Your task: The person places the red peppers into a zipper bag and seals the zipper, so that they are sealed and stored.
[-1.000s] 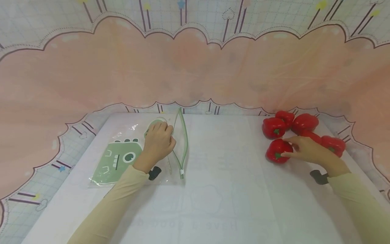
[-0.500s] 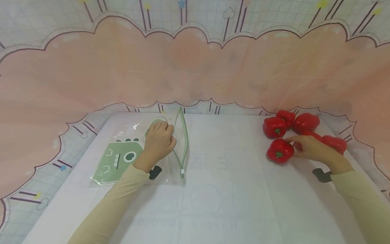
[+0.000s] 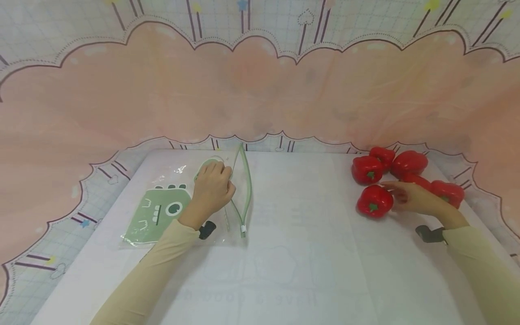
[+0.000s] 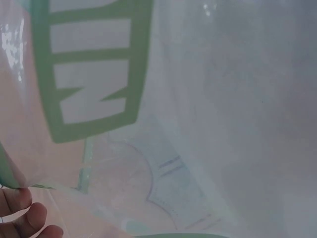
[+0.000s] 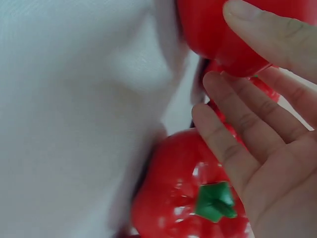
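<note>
Zip bag (image 3: 158,216): your left hand (image 3: 212,189) pinches its edge, as the left wrist view shows. Well to its right, your right hand (image 3: 418,198) sits among red bell peppers (image 3: 375,201); only the right wrist view reveals its released, straight fingers (image 5: 242,116).

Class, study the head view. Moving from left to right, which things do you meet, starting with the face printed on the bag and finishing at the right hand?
Green one-eyed face → left hand → white zip slider → nearest red pepper → right hand.
</note>
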`<state>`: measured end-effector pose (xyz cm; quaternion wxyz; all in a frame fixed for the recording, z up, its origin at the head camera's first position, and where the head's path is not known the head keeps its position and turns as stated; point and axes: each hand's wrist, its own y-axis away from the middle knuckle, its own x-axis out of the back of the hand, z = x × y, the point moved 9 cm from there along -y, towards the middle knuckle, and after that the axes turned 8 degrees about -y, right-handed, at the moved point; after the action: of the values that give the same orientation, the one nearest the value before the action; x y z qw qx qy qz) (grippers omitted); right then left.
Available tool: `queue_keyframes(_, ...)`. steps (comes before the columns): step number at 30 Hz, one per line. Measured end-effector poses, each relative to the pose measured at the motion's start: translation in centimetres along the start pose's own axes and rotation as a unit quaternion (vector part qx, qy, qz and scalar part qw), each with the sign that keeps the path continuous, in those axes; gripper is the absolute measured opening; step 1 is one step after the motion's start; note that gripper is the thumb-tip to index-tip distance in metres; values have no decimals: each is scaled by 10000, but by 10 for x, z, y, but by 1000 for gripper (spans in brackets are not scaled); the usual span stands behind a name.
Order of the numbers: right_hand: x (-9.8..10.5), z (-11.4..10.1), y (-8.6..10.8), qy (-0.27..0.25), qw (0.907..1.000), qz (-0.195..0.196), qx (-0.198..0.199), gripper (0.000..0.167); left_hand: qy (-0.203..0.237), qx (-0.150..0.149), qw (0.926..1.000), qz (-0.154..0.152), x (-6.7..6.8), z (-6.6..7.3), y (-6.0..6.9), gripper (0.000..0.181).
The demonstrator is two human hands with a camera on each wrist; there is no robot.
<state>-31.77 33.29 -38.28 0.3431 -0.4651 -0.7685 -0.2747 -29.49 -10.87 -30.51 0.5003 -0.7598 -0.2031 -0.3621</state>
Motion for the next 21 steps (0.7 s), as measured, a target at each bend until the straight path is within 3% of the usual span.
queue_keyframes(14,0,10,2,-283,9992,258,-149,56,0,6,10000,10,0,0,0,8)
queue_keyframes(21,-9,16,-2,-701,9969,67,-344,67,3,-23,10000,71,0,1,0,8)
